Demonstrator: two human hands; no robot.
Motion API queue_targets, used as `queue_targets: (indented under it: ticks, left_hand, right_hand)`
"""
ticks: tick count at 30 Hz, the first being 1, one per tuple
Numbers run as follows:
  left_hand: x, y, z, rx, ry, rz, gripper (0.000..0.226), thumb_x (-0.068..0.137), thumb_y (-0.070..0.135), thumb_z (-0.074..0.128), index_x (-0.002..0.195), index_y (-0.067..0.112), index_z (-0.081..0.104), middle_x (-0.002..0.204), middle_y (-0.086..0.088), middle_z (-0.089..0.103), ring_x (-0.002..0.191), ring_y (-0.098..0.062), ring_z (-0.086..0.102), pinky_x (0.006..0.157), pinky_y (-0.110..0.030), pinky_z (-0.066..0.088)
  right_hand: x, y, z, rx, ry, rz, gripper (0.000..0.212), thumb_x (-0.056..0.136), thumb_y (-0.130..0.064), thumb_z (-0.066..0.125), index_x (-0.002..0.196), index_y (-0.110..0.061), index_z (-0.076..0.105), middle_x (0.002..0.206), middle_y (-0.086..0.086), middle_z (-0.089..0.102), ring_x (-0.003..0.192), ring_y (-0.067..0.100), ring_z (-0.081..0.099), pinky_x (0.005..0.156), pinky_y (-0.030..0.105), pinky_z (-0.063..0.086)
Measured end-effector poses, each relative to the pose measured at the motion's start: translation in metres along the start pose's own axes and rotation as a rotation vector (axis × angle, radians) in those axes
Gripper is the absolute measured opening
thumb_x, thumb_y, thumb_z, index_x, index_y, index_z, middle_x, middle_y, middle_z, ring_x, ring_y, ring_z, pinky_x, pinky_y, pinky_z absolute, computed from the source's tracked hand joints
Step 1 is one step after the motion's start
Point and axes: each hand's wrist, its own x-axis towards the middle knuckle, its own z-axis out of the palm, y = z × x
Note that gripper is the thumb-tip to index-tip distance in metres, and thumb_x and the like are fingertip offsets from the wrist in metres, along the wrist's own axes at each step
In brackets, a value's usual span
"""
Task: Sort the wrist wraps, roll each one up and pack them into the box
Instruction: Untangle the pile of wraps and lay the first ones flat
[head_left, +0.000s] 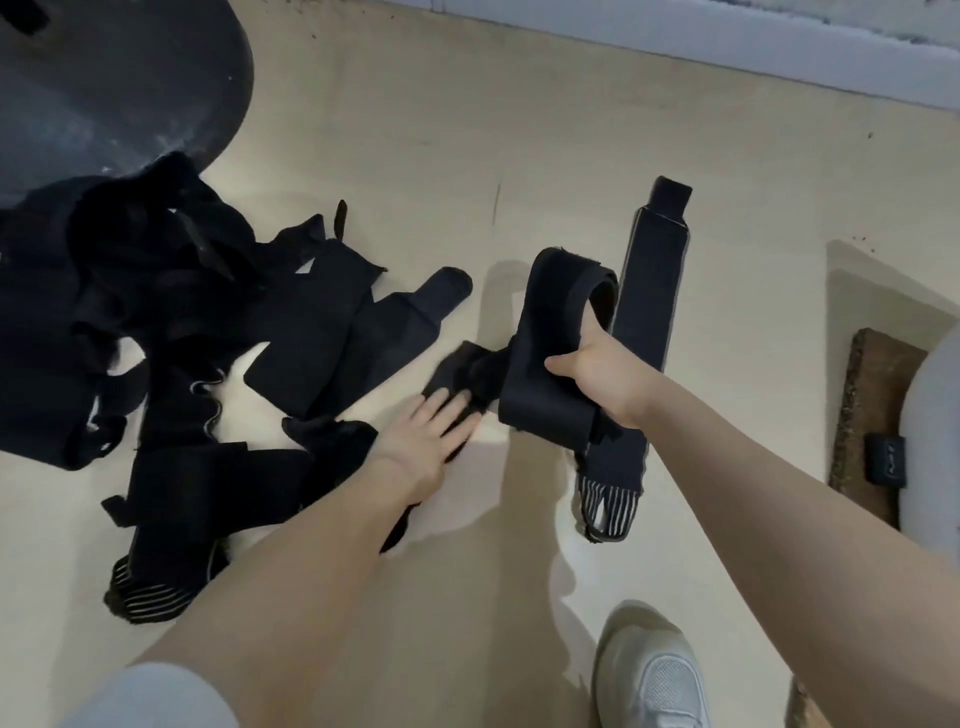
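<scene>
Gripping a folded black wrist wrap, the right hand has its fingers curled round the band's doubled loop, thumb on the near side, and lifts it off the pale floor. One end of that wrap trails down to the floor, where the left hand lies with fingers straight and slightly spread, pressing flat on the dark tail — it holds nothing in a pinch. Just beyond the right hand, a long wrap lies stretched out flat, its striped elastic end nearest the person. Left of the left hand sits the heap of tangled black wraps, some overlapping, one with a striped end close to the left forearm. Behind the heap stands a dark round object. Near the right forearm is a white shoe, and further right a brown mat with a small black tag.
</scene>
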Motion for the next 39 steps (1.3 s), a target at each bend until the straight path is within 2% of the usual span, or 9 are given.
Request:
queue_targets:
  ticks: [6,15,19,22,24,27,30,34,39]
  left_hand:
    - [-0.03,-0.084,0.02,0.083,0.042,-0.29,0.071,0.097,0.016,0.031,0.151,0.023,-0.015,0.16,-0.008,-0.006,0.148,-0.025,0.002,0.119,-0.037,-0.002]
    - [-0.05,-0.134,-0.002,-0.014,-0.197,-0.646,0.047,0.1,0.029,0.026,0.145,0.025,0.036,0.15,-0.002,0.034,0.141,-0.026,0.023,0.117,-0.045,0.005]
    - [-0.064,-0.1,-0.04,-0.083,-0.235,-0.475,0.041,0.095,0.021,0.034,0.133,0.02,0.049,0.141,-0.005,0.047,0.131,-0.026,0.039,0.109,-0.045,0.023]
    - [-0.083,-0.049,-0.059,-0.299,0.306,-0.258,0.02,0.093,0.008,0.041,0.099,0.012,0.059,0.101,-0.004,0.062,0.082,-0.021,0.053,0.069,-0.029,0.035]
    - [-0.088,-0.032,-0.065,-0.953,0.532,-0.254,0.019,0.097,0.01,0.039,0.093,0.002,0.057,0.085,-0.002,0.058,0.072,-0.015,0.049,0.062,-0.024,0.037]
    - [-0.076,-0.029,-0.085,-1.938,0.382,-0.219,0.039,0.099,0.036,0.035,0.099,0.012,0.065,0.092,0.011,0.068,0.092,-0.01,0.061,0.08,-0.021,0.044]
    - [-0.074,-0.027,-0.101,-1.931,0.31,-0.053,0.049,0.093,0.057,0.039,0.123,0.024,0.058,0.121,0.007,0.064,0.119,-0.016,0.057,0.094,-0.03,0.044]
    - [-0.086,-0.018,-0.111,-1.696,0.428,0.099,0.039,0.091,0.029,0.063,0.127,0.022,0.051,0.116,0.008,0.066,0.108,-0.005,0.062,0.092,-0.025,0.047]
    - [-0.093,-0.013,-0.112,-1.727,0.313,0.191,0.065,0.087,0.011,0.067,0.142,0.029,0.037,0.124,0.007,0.064,0.112,-0.01,0.062,0.099,-0.036,0.049]
  right_hand:
    - [0.021,-0.025,0.039,-0.053,-0.052,-0.015,0.085,0.089,0.004,0.048,0.148,-0.039,0.005,0.118,-0.011,0.051,0.102,0.0,0.051,0.078,0.019,0.043]
    - [0.027,-0.059,0.083,-0.011,-0.03,-0.059,0.086,0.086,0.003,0.05,0.149,-0.039,0.008,0.128,0.0,0.051,0.116,0.021,0.051,0.096,0.038,0.046]
    - [0.013,-0.06,0.087,0.097,-0.002,-0.072,0.086,0.085,0.01,0.047,0.149,-0.037,0.013,0.127,0.003,0.053,0.113,0.023,0.052,0.095,0.041,0.048]
    - [-0.005,-0.051,0.081,0.138,0.001,-0.082,0.082,0.085,0.013,0.044,0.146,-0.036,0.021,0.119,-0.002,0.057,0.109,0.02,0.055,0.095,0.041,0.049]
    - [-0.018,-0.047,0.074,0.203,-0.011,-0.097,0.074,0.087,0.014,0.043,0.142,-0.032,0.028,0.113,-0.005,0.06,0.104,0.015,0.058,0.09,0.035,0.051]
    - [-0.034,-0.044,0.062,0.43,-0.054,-0.109,0.064,0.089,0.014,0.044,0.14,-0.022,0.034,0.115,-0.002,0.062,0.105,0.016,0.061,0.085,0.028,0.054]
    - [-0.046,-0.044,0.057,0.507,-0.14,-0.149,0.07,0.078,0.008,0.054,0.141,-0.016,0.036,0.118,0.004,0.064,0.107,0.021,0.063,0.088,0.033,0.055]
    - [-0.057,-0.048,0.053,0.613,-0.194,-0.231,0.065,0.075,-0.001,0.054,0.138,-0.01,0.04,0.121,0.012,0.062,0.11,0.026,0.061,0.097,0.042,0.05]
    - [-0.046,-0.045,0.031,1.006,0.069,-0.049,0.061,0.095,-0.057,0.034,0.125,-0.01,0.057,0.117,0.013,0.067,0.11,0.03,0.063,0.096,0.047,0.048]
